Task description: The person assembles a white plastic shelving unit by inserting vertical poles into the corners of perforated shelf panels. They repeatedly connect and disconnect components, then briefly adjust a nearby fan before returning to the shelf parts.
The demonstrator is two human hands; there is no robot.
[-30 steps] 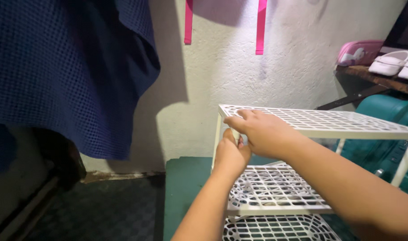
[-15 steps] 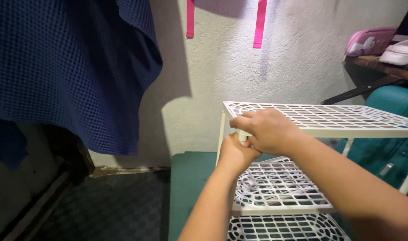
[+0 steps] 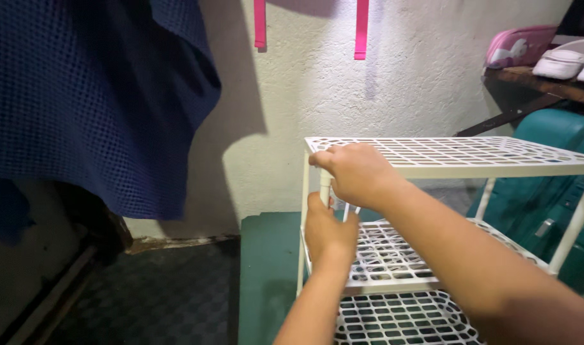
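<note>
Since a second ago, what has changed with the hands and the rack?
The left hand has slid a little down the white corner post, so more post shows between it and the right hand. The right hand stays on the corner of the top shelf, and the left stays wrapped on the post. The middle shelf, blue cloth and wall look unchanged.
</note>
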